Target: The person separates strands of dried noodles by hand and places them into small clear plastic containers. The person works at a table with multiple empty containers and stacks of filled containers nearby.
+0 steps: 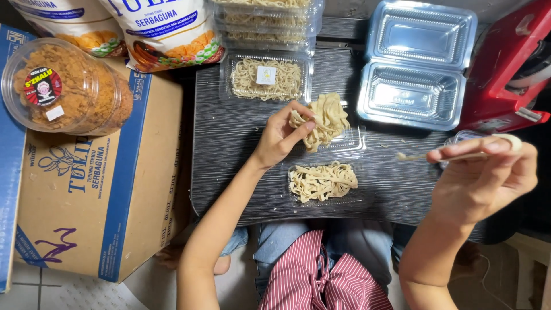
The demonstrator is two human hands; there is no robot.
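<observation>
Pale yellow noodles [327,117] hang in a loose bunch from the fingers [304,123] of the left hand [281,138], which are pinched shut on the strands above an open clear tray [359,138]. The wrist bends upward, the forearm running back toward the person's lap. The fingers [459,152] of the right hand [482,178] close on a thin utensil [453,155] (a fork or a spoon, too blurred to tell), its tip pointing left, the hand raised over the bench's right part.

Just below the left hand lies a tray half [350,198] holding another nest of noodles [322,181]. Beyond, a sealed noodle tray [267,80] with a small sticker sits near the far edge of the dark wood-grain bench [224,149], with more stacked behind. An empty hinged tray [416,69] lies open at the far right, beside a red appliance [505,69]. Bare bench shows left of the trays; a cardboard box [92,189] with a round tub of flakes [63,86] crowds the left edge.
</observation>
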